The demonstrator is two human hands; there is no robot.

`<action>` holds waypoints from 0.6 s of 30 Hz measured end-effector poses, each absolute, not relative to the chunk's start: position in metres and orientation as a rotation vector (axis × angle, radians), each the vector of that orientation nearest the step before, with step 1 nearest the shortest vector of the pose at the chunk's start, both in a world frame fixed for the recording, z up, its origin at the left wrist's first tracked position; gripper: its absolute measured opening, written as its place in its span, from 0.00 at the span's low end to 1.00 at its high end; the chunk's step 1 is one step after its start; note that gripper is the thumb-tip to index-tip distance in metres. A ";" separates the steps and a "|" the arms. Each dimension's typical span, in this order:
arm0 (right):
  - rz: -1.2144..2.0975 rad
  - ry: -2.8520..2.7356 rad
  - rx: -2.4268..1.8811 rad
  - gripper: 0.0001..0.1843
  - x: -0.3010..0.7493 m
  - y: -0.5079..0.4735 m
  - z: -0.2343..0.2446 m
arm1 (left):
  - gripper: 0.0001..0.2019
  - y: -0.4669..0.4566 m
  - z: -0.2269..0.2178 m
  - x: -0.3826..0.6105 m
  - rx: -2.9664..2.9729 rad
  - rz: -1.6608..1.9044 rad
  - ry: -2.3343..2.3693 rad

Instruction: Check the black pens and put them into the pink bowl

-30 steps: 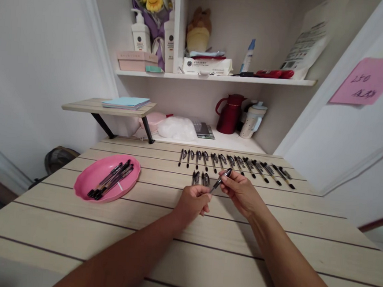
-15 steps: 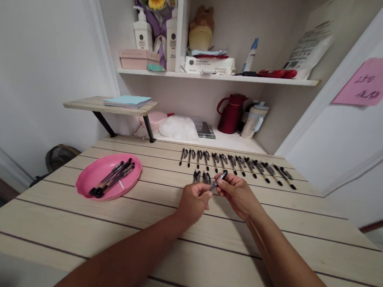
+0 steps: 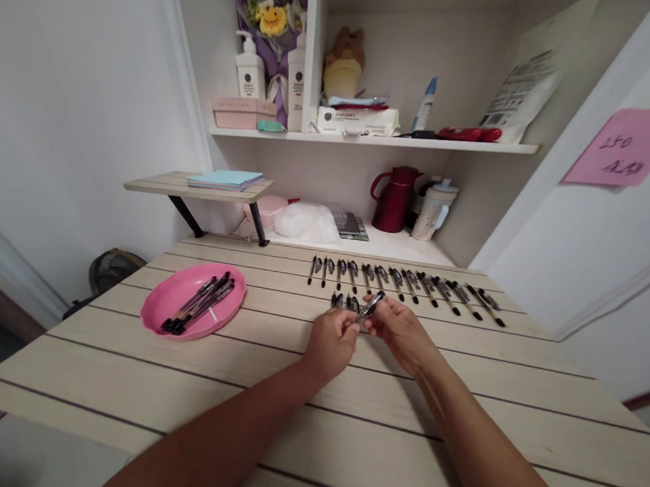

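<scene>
Between my two hands a black and clear pen [image 3: 370, 307] slants up to the right. My left hand [image 3: 331, 347] is closed round its lower part, which is mostly hidden by the fingers. At the dark capped end, my right hand [image 3: 398, 330] pinches it with thumb and fingers. Just beyond my left hand two pens with caps beside them [image 3: 352, 303] lie on the table, partly hidden by the hand. Farther back runs a long row of uncapped pens [image 3: 397, 284], each with its black cap lying alongside.
A pink scalloped dish [image 3: 151, 306] with several pens stands on the left of the slatted table [image 3: 222, 408]. Behind it is a small raised shelf [image 3: 155, 181] with blue paper. A red jug [image 3: 394, 200] and a pale cup [image 3: 431, 214] stand at the back.
The view has shifted slightly. Both hands stay close together, and the capped end in my right hand now lies more nearly in line with the pen.
</scene>
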State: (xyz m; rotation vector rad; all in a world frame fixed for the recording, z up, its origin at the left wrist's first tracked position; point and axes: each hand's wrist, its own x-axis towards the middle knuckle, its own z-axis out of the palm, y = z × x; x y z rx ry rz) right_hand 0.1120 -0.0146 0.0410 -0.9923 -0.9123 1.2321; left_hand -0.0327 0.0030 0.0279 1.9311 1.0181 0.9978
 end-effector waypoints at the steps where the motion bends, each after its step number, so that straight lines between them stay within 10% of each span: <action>1: 1.218 -0.899 -0.978 0.19 0.116 -0.014 0.040 | 0.11 0.005 0.033 -0.035 1.961 0.994 1.026; 11: 1.089 -0.820 -1.223 0.15 0.145 -0.002 0.006 | 0.11 0.064 0.125 -0.176 2.233 0.798 1.744; 18: 1.106 -0.767 -1.223 0.13 0.146 0.001 0.000 | 0.09 0.072 0.106 -0.257 2.046 0.200 2.293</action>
